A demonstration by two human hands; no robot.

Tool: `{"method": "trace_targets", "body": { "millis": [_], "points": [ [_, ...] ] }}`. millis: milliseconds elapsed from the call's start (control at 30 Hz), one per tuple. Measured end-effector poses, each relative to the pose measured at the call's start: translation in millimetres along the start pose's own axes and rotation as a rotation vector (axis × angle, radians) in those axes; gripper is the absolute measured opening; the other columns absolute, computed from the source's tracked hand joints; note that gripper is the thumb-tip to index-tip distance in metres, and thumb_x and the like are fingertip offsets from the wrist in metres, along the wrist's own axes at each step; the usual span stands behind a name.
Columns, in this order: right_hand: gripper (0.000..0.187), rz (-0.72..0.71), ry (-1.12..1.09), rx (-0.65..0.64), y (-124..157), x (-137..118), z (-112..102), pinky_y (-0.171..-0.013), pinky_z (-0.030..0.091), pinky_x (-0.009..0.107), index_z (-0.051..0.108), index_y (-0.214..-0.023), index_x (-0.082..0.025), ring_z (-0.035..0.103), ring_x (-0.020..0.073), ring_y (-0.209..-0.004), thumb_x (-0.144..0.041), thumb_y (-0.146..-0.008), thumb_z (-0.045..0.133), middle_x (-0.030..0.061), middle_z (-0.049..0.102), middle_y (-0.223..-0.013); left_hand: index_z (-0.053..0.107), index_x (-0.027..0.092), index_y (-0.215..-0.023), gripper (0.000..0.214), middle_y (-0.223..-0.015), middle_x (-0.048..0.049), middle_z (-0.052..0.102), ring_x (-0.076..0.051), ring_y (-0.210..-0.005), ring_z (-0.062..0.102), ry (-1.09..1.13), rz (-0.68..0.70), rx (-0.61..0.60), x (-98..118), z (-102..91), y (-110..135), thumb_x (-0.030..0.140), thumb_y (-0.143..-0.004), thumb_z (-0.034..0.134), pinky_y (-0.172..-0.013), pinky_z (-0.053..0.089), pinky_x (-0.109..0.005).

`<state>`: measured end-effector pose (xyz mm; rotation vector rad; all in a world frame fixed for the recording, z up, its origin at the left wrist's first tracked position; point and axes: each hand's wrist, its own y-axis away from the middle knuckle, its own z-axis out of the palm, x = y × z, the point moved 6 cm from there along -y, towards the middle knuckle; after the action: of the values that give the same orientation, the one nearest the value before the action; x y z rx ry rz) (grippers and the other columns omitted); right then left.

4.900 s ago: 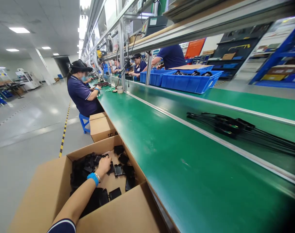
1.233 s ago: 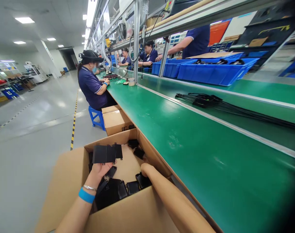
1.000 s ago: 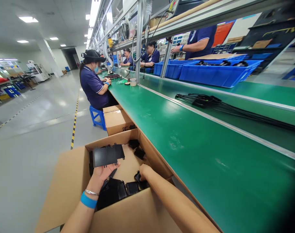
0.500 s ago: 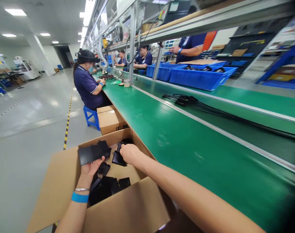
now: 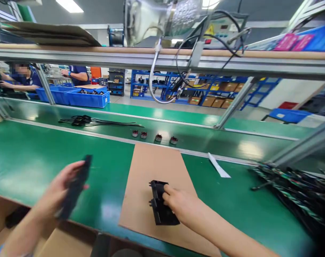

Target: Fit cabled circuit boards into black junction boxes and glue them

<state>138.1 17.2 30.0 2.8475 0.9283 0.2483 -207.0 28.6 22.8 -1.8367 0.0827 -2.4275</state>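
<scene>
My left hand [image 5: 56, 191] is closed round a flat black plastic part [image 5: 75, 187], held above the near edge of the green bench [image 5: 25, 157]; the hand is blurred by motion. My right hand [image 5: 181, 203] rests on a second black plastic part [image 5: 159, 205], its fingers pressed on the part's right side. That part lies on a brown cardboard sheet [image 5: 151, 167] spread on the bench in front of me.
Several small round components [image 5: 155, 136] and a bundle of black cables [image 5: 84, 121] lie on the belt behind the sheet. A white strip [image 5: 218, 166] lies right of it, a heap of wire harnesses [image 5: 296, 189] at far right. Blue bins [image 5: 89, 98] and other workers are back left. Cardboard box [image 5: 7, 221] lower left.
The view has swung from the cardboard box on the floor round to the bench. Both hands came out of the box, each with a black part; the right one now sits on the cardboard sheet.
</scene>
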Motion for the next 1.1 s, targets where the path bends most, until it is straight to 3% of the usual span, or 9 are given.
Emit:
{"method": "trace_targets", "body": {
  "millis": [67,167,300,433,567,667,800,900,1100],
  "points": [
    [0.025,0.066,0.003,-0.009,6.3,19.7,19.7,-0.054,0.039,0.028,0.065,-0.086,-0.013,0.065,0.0194,-0.071,0.002,-0.077,0.046,0.0114,0.062,-0.096,0.060,0.023,-0.118,0.057,-0.115,-0.0072,0.062,-0.031,-0.108,0.055,-0.382,0.122,-0.283,-16.3,96.4,-57.6,0.027,-0.064,0.079,-0.085,0.052,-0.038],
    [0.022,0.101,-0.023,-0.006,12.2,30.2,38.3,-0.056,0.041,0.028,0.066,-0.083,-0.013,0.064,0.0203,-0.072,0.000,-0.078,0.048,0.0118,0.062,-0.095,0.065,0.019,-0.109,0.059,-0.118,-0.0097,0.060,-0.034,-0.115,0.050,-0.545,0.174,-0.439,-57.8,214.0,-114.7,0.026,-0.053,0.082,-0.107,0.034,-0.046],
    [0.020,0.122,-0.090,0.018,21.1,36.4,48.1,-0.061,0.045,0.029,0.065,-0.085,-0.016,0.062,0.0206,-0.078,-0.005,-0.081,0.049,0.0096,0.062,-0.096,0.066,0.018,-0.109,0.058,-0.120,-0.0132,0.059,-0.038,-0.122,0.044,-0.735,0.190,-0.587,-108.0,288.3,-131.5,0.028,-0.053,0.079,-0.111,0.025,-0.046],
    [0.018,0.127,-0.215,0.119,25.5,50.2,44.9,-0.073,0.049,0.035,0.063,-0.082,-0.017,0.058,0.0231,-0.087,-0.013,-0.087,0.047,0.0088,0.060,-0.097,0.057,0.023,-0.126,0.063,-0.128,-0.0092,0.057,-0.034,-0.122,0.044,-0.853,0.232,-0.657,-123.9,283.9,-136.7,0.038,-0.067,0.074,-0.110,0.025,-0.046],
    [0.018,0.087,-0.377,0.257,22.8,63.3,42.7,-0.092,0.046,0.041,0.065,-0.084,-0.017,0.047,0.0282,-0.114,-0.015,-0.087,0.048,0.0125,0.051,-0.126,0.053,0.023,-0.128,0.042,-0.131,-0.0100,0.053,-0.030,-0.126,0.040,-0.964,0.255,-0.591,-131.0,269.3,-150.7,0.044,-0.092,0.043,-0.109,0.022,-0.050],
    [0.018,0.065,-0.487,0.291,19.7,67.0,47.0,-0.104,0.038,0.043,0.067,-0.084,-0.017,0.032,0.0305,-0.130,-0.016,-0.086,0.049,0.0122,0.039,-0.140,0.057,0.026,-0.121,0.036,-0.133,-0.0088,0.051,-0.029,-0.128,0.038,-1.028,0.270,-0.558,-140.4,267.2,-152.2,0.042,-0.094,0.039,-0.109,0.021,-0.049],
    [0.018,0.077,-0.567,0.285,23.2,65.1,49.3,-0.105,0.038,0.040,0.067,-0.088,-0.019,0.036,0.0273,-0.127,-0.019,-0.087,0.050,0.0111,0.042,-0.136,0.064,0.026,-0.102,0.027,-0.129,-0.0071,0.053,-0.028,-0.128,0.040,-1.048,0.298,-0.542,-144.5,267.4,-143.7,0.043,-0.090,0.047,-0.108,0.026,-0.046],
    [0.015,0.108,-0.515,0.311,29.4,52.5,52.3,-0.099,0.044,0.041,0.066,-0.087,-0.017,0.043,0.0280,-0.118,-0.028,-0.084,0.056,0.0122,0.049,-0.126,0.064,0.025,-0.084,0.023,-0.121,-0.0075,0.059,-0.030,-0.117,0.049,-1.009,0.340,-0.541,-140.0,268.7,-133.0,0.045,-0.086,0.052,-0.103,0.033,-0.047],
    [0.025,0.149,-0.285,0.320,2.0,41.7,89.1,-0.052,0.052,0.027,0.067,-0.086,-0.018,0.057,0.0258,-0.088,-0.042,-0.081,0.061,0.0108,0.059,-0.103,0.056,0.022,-0.058,0.041,-0.122,-0.0119,0.057,-0.035,-0.108,0.054,-0.951,0.417,-0.553,-160.7,268.4,-149.6,0.056,-0.080,0.053,-0.093,0.040,-0.054]
  ]
}}
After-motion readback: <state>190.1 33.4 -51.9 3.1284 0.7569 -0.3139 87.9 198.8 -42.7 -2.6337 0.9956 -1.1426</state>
